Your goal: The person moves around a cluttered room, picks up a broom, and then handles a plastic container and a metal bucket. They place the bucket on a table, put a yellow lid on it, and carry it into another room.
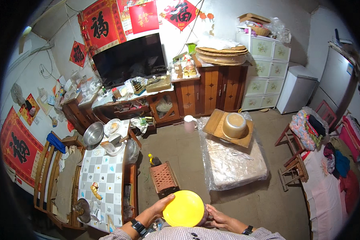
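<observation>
A round yellow lid or plate (183,209) is between my hands, close to my body. My left hand (163,205) grips its left rim, the thumb along the upper edge. My right hand (218,216) holds the opposite side, where a darker edge shows under the yellow disc; what that edge belongs to is mostly hidden. Just beyond the disc stands a low stool with a woven pinkish seat (164,177). Beside the stool is a dark bottle with a yellow cap (154,160).
At left, a table with a checked cover (103,177) bears a steel basin (93,133) and food. Ahead right, a plastic-wrapped block (234,168) carries a wooden board (213,124) and an upturned pot (234,126). A pink jug (190,124) stands on the floor. Wooden stools (297,171) are at right.
</observation>
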### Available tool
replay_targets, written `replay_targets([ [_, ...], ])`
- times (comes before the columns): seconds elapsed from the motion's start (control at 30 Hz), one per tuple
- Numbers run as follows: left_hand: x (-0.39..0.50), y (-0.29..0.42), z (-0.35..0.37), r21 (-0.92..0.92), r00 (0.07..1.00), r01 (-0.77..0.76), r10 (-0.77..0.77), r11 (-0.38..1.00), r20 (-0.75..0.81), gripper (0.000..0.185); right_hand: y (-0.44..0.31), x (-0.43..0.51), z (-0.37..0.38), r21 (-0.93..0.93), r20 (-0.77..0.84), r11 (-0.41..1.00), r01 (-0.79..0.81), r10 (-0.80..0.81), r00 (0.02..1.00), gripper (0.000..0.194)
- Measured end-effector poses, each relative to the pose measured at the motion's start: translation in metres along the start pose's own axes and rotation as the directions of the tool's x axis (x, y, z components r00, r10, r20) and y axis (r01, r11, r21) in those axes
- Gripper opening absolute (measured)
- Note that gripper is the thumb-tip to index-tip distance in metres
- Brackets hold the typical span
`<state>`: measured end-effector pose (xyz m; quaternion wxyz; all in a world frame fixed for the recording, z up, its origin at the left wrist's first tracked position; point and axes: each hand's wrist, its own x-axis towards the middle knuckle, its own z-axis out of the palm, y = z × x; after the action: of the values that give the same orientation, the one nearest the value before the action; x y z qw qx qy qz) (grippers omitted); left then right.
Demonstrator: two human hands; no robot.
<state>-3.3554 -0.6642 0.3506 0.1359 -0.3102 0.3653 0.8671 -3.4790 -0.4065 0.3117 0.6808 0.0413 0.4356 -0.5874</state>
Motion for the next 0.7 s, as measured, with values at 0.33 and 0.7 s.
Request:
replay_targets([
  [0.33,0.029,0.177,-0.064,-0.102,0.976,-0.216,0.213,0.971,-0.040,0.044,-0.183,0.132,0.051,-0.288,0.153,0.951,-0.109,0.158,0.976,0.080],
  [0.7,0.105,0.320,-0.089,0.018,0.942,-0.330,0.328,0.944,0.068,0.057,-0.369,0.253,0.038,-0.456,0.353,0.889,-0.043,0.225,0.908,0.080],
])
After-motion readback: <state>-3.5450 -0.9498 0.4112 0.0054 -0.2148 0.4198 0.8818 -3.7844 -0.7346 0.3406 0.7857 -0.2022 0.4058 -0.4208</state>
